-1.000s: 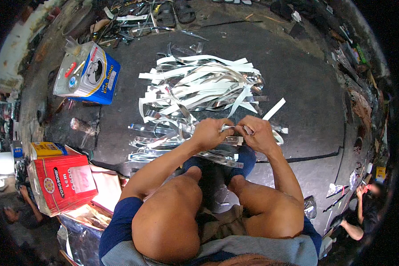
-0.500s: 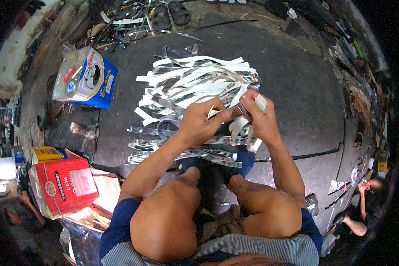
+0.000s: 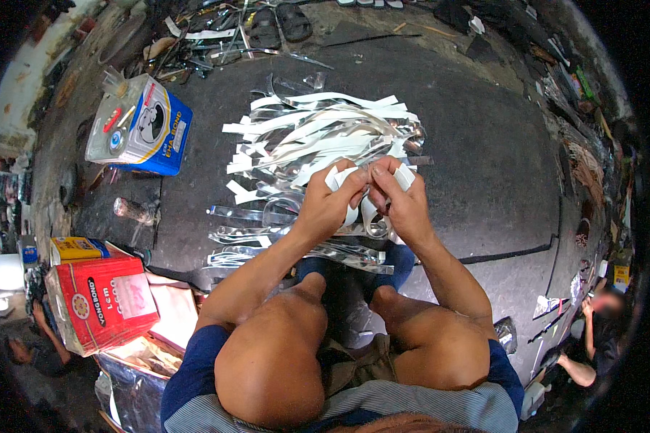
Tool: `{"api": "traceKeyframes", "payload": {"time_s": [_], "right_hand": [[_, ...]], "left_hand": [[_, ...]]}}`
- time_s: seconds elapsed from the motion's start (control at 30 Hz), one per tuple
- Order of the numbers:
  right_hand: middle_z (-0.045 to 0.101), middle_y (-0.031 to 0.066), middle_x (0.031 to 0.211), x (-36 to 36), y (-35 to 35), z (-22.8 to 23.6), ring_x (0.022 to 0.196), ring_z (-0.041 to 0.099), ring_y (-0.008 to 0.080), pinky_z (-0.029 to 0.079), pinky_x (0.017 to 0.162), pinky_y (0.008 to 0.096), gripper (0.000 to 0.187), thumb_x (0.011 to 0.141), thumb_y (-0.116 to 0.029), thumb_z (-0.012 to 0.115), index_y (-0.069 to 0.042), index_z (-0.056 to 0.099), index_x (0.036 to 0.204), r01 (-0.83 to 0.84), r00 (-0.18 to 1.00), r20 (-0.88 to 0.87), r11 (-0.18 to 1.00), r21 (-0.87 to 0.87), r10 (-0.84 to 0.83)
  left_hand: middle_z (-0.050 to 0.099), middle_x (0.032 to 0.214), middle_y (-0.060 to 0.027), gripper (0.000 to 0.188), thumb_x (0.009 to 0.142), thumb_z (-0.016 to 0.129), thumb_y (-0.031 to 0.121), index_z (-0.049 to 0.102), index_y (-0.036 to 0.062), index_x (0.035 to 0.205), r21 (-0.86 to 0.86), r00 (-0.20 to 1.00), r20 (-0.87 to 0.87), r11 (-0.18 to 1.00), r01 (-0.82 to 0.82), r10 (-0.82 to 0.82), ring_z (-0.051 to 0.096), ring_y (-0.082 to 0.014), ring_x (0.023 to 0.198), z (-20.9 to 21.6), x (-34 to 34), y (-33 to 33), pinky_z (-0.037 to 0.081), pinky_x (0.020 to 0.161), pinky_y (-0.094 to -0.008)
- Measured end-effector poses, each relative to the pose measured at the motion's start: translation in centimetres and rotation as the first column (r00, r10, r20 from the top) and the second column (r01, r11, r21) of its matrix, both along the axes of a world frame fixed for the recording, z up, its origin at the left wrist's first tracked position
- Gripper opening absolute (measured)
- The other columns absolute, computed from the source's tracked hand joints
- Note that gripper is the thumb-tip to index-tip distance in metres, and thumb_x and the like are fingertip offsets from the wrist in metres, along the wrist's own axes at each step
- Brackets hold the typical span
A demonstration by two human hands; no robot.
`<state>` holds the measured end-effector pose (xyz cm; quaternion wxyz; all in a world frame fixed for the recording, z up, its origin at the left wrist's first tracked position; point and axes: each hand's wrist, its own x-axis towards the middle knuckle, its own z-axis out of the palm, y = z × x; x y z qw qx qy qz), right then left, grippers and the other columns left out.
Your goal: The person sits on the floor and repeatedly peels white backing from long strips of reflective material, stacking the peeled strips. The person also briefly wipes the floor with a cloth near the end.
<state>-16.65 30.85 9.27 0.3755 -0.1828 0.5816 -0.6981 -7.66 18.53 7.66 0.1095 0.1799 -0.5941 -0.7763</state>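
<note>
My left hand (image 3: 326, 200) and my right hand (image 3: 404, 206) meet in front of my knees, thumbs and fingertips pinched together. Between them is a white strip (image 3: 339, 176), bent back on itself, with pale ends sticking out beside both thumbs and a loop hanging below. The fingers hide where its parts meet. Just beyond my hands lies a loose pile of white and shiny silver strips (image 3: 318, 141) on a dark mat (image 3: 477, 173). Nearer my feet, more glossy silver strips (image 3: 303, 254) lie in flat bundles.
At the left stand a blue and white tin (image 3: 172, 133), a small clear jar (image 3: 128, 209) and a red tin (image 3: 105, 307). Offcuts and a pair of dark sandals (image 3: 293, 24) lie at the far edge. Another person (image 3: 603, 335) sits at the right, and one more (image 3: 47, 335) at the left.
My hands have come closer together, the right one moving left and slightly nearer me. The strip stretched between them is now bunched at my fingertips.
</note>
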Motion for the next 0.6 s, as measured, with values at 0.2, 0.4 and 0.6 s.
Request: {"api": "traceKeyframes", "payload": {"time_s": [0.2, 0.4, 0.6], "right_hand": [[0.056, -0.0013, 0.066, -0.1, -0.1, 0.4, 0.063, 0.051, 0.0059, 0.042, 0.056, 0.0228, 0.021, 0.089, -0.023, 0.064, -0.008, 0.052, 0.083, 0.004, 0.921, -0.388, 0.996, 0.090, 0.031], [0.058, 0.0081, 0.066, -0.5, 0.0, 1.3, 0.061, 0.055, 0.0148, 0.044, 0.055, 0.0299, 0.023, 0.090, -0.023, 0.062, -0.005, 0.050, 0.083, 0.018, 0.799, -0.596, 0.988, 0.155, 0.079], [0.058, 0.0167, 0.068, -0.6, 0.0, 0.9, 0.059, 0.058, 0.0314, 0.045, 0.055, 0.0358, 0.015, 0.093, -0.016, 0.054, -0.002, 0.054, 0.089, 0.040, 0.557, -0.830, 0.999, 0.035, 0.007]], "left_hand": [[0.053, 0.068, 0.0010, 0.020, 0.096, 0.047, 0.021, 0.055, 0.0040, 0.088, 0.005, 0.991, -0.130, 1.000, -0.005, 0.006, 0.046, -0.0060, 0.062, 1.2, 0.4, 0.4, 0.035, 0.056, -0.0209], [0.055, 0.068, -0.0002, 0.016, 0.094, 0.047, 0.019, 0.054, 0.0046, 0.092, -0.258, 0.985, -0.134, 0.963, 0.075, -0.113, 0.050, -0.0088, 0.060, 1.9, 0.9, -0.6, 0.037, 0.051, -0.0268], [0.056, 0.071, -0.0188, 0.008, 0.090, 0.047, 0.007, 0.053, 0.0019, 0.093, -0.636, 0.983, -0.078, 0.768, 0.077, -0.164, 0.056, -0.0378, 0.064, 3.2, 0.6, -0.8, 0.042, 0.058, -0.0408]]}}
